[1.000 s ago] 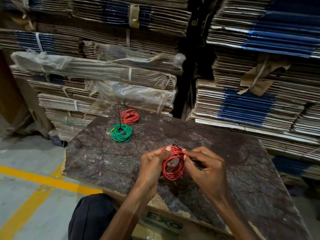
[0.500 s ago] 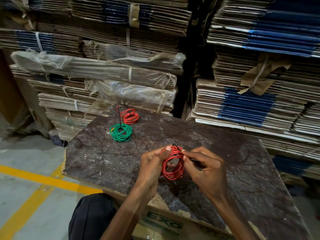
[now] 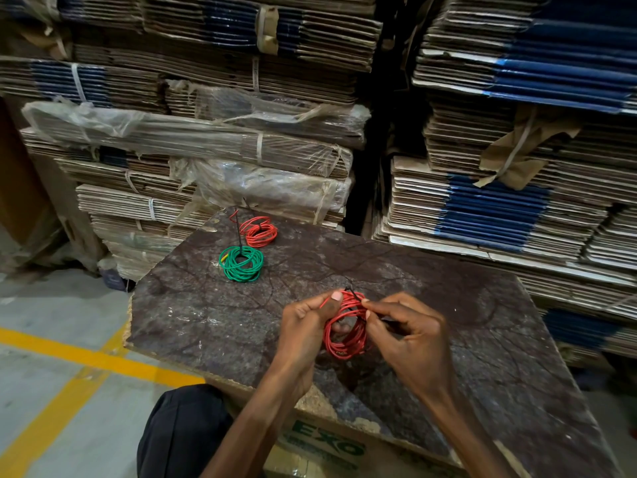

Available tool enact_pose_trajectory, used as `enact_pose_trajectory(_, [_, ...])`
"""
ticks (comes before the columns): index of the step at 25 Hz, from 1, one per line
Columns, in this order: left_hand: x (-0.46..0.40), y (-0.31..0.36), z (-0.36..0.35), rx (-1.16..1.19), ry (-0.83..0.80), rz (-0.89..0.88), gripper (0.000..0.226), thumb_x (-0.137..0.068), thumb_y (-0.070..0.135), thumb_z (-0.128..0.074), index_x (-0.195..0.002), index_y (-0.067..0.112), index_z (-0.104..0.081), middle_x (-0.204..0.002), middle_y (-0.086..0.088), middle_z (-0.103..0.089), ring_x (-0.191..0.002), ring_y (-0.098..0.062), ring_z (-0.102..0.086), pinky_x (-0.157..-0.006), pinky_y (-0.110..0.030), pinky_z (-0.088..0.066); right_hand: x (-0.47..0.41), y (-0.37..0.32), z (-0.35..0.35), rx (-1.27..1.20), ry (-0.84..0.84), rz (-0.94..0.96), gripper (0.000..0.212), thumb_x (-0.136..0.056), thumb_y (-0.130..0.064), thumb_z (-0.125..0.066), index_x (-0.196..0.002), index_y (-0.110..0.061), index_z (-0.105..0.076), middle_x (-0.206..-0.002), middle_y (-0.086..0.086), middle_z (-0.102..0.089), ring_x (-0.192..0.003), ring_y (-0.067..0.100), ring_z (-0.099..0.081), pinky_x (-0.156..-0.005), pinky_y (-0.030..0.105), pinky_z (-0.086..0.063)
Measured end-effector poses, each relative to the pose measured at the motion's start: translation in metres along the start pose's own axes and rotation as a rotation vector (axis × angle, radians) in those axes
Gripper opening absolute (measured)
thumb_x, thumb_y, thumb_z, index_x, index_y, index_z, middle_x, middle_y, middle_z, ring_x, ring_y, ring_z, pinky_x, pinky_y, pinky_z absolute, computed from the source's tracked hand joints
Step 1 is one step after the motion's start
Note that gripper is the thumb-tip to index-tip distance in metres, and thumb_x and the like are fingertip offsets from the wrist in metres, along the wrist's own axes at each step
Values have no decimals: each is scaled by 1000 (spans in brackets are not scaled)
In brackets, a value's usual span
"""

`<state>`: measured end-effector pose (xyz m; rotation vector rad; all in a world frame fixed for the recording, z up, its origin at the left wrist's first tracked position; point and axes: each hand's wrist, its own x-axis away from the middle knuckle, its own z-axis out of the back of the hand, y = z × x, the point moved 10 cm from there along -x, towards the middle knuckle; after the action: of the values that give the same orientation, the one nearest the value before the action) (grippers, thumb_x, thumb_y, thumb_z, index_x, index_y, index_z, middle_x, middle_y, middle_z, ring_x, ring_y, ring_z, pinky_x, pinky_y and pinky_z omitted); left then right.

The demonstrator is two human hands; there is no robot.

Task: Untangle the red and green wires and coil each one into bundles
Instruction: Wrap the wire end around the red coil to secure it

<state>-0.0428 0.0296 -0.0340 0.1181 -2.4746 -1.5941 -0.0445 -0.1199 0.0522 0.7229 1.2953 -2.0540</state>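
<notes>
Cardboard fills my upper view from nine through three o'clock: flattened cartons (image 3: 213,63) stacked in strapped bundles, some under clear plastic, some with blue printed panels. At seven o'clock I see grey floor (image 3: 51,391) crossed by yellow lines. Across the lower middle lies a dark mottled board (image 3: 193,322), chipped along its near edge, resting on a carton with green lettering at six o'clock. A dark-clothed knee (image 3: 179,436) shows at seven o'clock below the board.

Both forearms come in from six o'clock and meet over the board just right of centre. My left hand (image 3: 305,326) has its fingers curled round the left side of a red coil (image 3: 346,331), thumb tip pressed on the top of the loops. My right hand (image 3: 406,334) pinches the coil's upper right edge with thumb and forefinger, where a thin black tie (image 3: 349,292) sticks up; the other fingers are curled. The coil hangs upright between the hands, off the board.

At eleven o'clock on the board lie two finished bundles, well apart from the hands: a green coil (image 3: 241,264) and, just beyond it, a second red bundle (image 3: 259,231), each with a black tie standing up.
</notes>
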Motion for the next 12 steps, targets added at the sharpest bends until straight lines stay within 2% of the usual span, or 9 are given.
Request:
enact_pose_trajectory(2, [0, 0, -1, -3, -13, 8, 22, -92, 21, -59, -100, 7, -76, -106, -35, -66, -89, -33, -55, -92, -54, -46, 1, 0, 0, 6, -2, -1, 15, -76, -4, -73, -89, -8, -78, -78, -4, -67, -69, 7, -64, -60, 20, -49])
enact_pose_trajectory(6, [2, 2, -1, 1, -6, 6, 22, -92, 21, -60, -98, 8, -76, -97, -29, -68, -73, -23, -57, -81, -37, -48, 1, 0, 0, 3, 1, -3, 15, -76, -3, -73, -89, -8, -78, -78, -4, -67, -69, 8, -65, -59, 22, -50])
enact_pose_trajectory(7, [2, 2, 0, 3, -3, 4, 22, -91, 21, -60, -98, 7, -76, -96, -28, -69, -69, -20, -58, -79, -36, -49, 1, 0, 0, 2, 0, -3, 15, -76, -3, -73, -89, -8, -78, -78, -4, -67, -69, 8, -65, -59, 22, -50])
enact_pose_trajectory(10, [2, 2, -1, 4, -8, 8, 22, -92, 20, -60, -98, 7, -76, -100, -30, -70, -75, -24, -62, -83, -40, -51, 0, -1, -1, 6, -5, -3, 16, -76, -3, -74, -90, -9, -78, -78, -4, -67, -69, 8, -65, -59, 22, -50])
enact_pose_trajectory(12, [2, 2, -1, 8, -3, 3, 21, -92, 18, -60, -97, 7, -77, -95, -25, -71, -68, -17, -63, -75, -31, -53, 1, 0, -1, 5, -6, -7, 16, -76, -3, -73, -90, -9, -78, -78, -4, -67, -69, 8, -65, -59, 22, -50])
